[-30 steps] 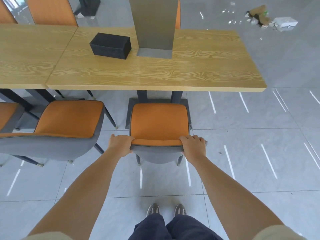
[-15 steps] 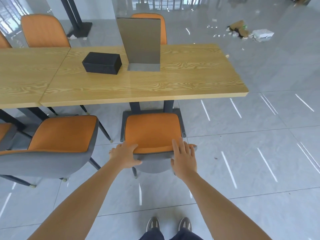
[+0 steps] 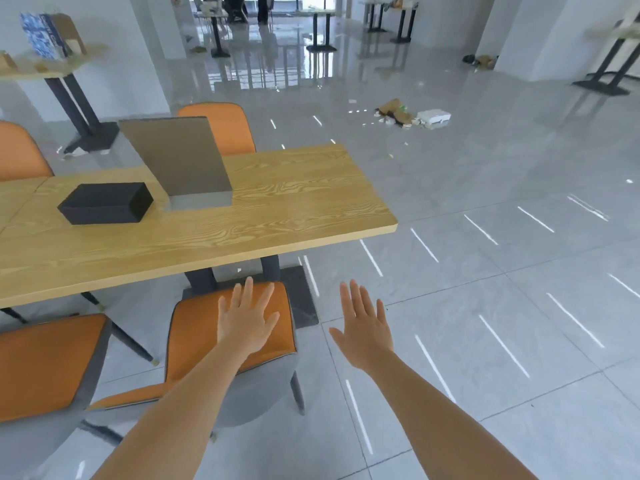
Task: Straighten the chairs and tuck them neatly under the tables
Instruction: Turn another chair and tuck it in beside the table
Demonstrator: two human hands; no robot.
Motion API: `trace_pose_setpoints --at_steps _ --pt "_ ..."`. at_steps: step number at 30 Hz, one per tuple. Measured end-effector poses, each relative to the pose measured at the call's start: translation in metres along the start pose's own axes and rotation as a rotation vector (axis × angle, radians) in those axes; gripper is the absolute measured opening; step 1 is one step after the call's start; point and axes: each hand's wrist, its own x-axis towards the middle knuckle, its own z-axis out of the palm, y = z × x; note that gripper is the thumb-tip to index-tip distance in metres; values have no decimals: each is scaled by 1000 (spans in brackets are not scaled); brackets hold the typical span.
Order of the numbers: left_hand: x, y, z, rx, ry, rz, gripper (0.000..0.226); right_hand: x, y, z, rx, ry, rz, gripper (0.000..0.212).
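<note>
An orange chair with a grey shell stands in front of me, its seat partly under the near edge of the wooden table. My left hand hovers flat and open over the chair, fingers spread, holding nothing. My right hand is open too, raised over the bare floor to the right of the chair. A second orange chair stands to the left, its seat mostly out from under the table.
On the table lie a black box and an upright grey sign holder. Two more orange chairs stand on the far side. Litter lies on the tiled floor, and other tables stand farther back.
Both hands have let go of the chair's backrest and lifted away, open. My view has risen and turned right, showing more of the room.
</note>
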Motion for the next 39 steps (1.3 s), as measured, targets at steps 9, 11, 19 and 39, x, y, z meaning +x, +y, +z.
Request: trace_pose_setpoints --at_steps 9,11,19,39 --pt "112 125 -34 70 72 140 60 63 107 -38 38 26 107 75" --pt "146 148 -42 62 79 159 61 92 131 -51 41 38 115 74" --pt "307 227 -85 -43 78 155 61 237 212 -107 8 49 63 75" --pt "624 369 -148 -64 90 -288 63 581 406 -214 -41 -10 -365 75"
